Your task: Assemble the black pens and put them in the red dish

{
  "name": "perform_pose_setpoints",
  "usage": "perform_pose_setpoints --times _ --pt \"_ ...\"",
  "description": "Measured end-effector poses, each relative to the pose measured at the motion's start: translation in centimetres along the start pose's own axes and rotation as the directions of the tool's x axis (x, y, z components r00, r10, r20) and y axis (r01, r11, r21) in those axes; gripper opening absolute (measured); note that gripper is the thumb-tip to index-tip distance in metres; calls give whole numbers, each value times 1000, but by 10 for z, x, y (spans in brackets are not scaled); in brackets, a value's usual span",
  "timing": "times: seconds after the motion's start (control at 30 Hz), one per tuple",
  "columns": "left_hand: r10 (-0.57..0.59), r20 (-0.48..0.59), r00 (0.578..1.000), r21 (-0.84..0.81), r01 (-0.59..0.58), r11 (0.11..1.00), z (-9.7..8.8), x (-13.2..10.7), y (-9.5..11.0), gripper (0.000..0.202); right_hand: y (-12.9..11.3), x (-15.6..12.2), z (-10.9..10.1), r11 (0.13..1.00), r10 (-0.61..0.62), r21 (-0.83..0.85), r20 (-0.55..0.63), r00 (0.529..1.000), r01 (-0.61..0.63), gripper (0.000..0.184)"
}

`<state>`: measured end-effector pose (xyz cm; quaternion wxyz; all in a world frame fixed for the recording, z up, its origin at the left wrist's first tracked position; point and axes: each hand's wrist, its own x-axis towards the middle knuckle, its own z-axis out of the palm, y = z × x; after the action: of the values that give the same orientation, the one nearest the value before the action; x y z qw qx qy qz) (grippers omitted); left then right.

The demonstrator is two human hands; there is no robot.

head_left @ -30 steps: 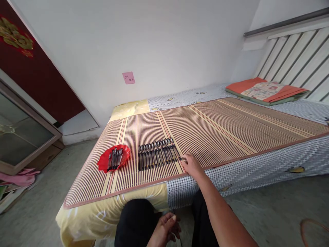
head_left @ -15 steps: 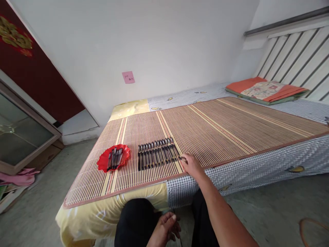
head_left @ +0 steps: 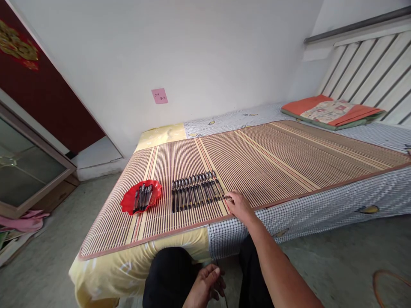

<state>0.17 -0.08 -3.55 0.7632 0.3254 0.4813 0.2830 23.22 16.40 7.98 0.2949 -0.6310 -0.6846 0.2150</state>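
Black-and-clear pens (head_left: 195,191) lie side by side in a slanted row on the striped bamboo mat (head_left: 266,171). My right hand (head_left: 238,204) is at the row's right end, its thumb and fingers closed on the lower end of the last pen (head_left: 218,185). Part of that pen's tip is hidden by the fingers. To the left of the row, a red scalloped plate (head_left: 127,202) holds several more pens (head_left: 143,197). Down by my knees rests my left hand (head_left: 207,284), holding nothing, fingers loosely bent and a little apart.
The mat covers a bed with yellow and checked sheets (head_left: 141,265). A folded orange quilt (head_left: 334,112) lies at the far right by the slatted headboard (head_left: 369,72). A pink note (head_left: 159,96) is on the wall. A glass-fronted cabinet (head_left: 28,167) stands at the left.
Almost nothing differs. My right hand stays at the last pen, and my left hand remains low by my knees; the view has shifted very slightly.
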Motion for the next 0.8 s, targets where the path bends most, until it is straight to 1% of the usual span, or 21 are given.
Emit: perform_pose_setpoints --times 0.13,0.2,0.43,0.63,0.8 --pt "-2 -5 1000 7 2 1000 -1 1 -2 65 0 0 0 1000 4 5 -19 1000 -4 20" --pt "-3 -14 1000 14 3 1000 -1 2 -2 66 0 0 0 1000 -4 10 -28 1000 4 21" --pt "-8 -23 1000 47 9 999 1 0 0 65 0 2 2 1000 20 24 1 1000 -20 27" --pt "-8 -14 1000 45 8 999 0 1 0 65 -2 6 6 999 19 -46 -12 1000 -20 26" --pt "-7 -7 1000 37 8 999 -1 2 -2 66 -1 6 6 999 11 -44 -12 1000 -12 25"
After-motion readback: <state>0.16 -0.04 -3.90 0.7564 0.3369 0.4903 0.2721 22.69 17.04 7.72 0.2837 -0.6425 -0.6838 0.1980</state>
